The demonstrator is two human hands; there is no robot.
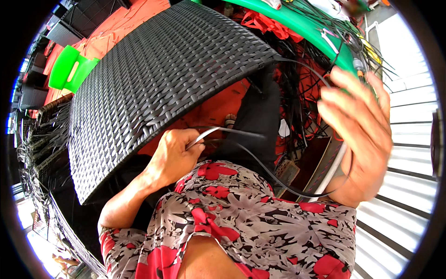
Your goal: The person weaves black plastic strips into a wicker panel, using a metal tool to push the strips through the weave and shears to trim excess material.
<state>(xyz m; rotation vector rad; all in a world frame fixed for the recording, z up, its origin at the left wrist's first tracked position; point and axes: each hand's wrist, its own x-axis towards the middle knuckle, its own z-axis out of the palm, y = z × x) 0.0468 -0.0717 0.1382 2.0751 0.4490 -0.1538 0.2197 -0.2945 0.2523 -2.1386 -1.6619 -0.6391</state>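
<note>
A dark grey woven panel (176, 69) of flat plastic strips slants across the view in front of me. My left hand (173, 156) is closed at its lower edge, pinching a flat grey weaving strip (211, 132) whose length runs off to the right, blurred toward its tip. A thin loop of strip (274, 176) hangs over my lap and curves up toward my right wrist. My right hand (360, 125) is raised at the right with its fingers stretched out and smeared by motion. Another stretch of strip (304, 65) runs from the panel's right corner to behind its fingers.
A bright green plastic piece (69, 69) lies beyond the panel on red floor covering (125, 23). A green curved surface (297, 23) at the far right carries tools and tangled black strips. More woven work (44, 144) stands at the left. White slatted metal (409, 186) flanks me on the right.
</note>
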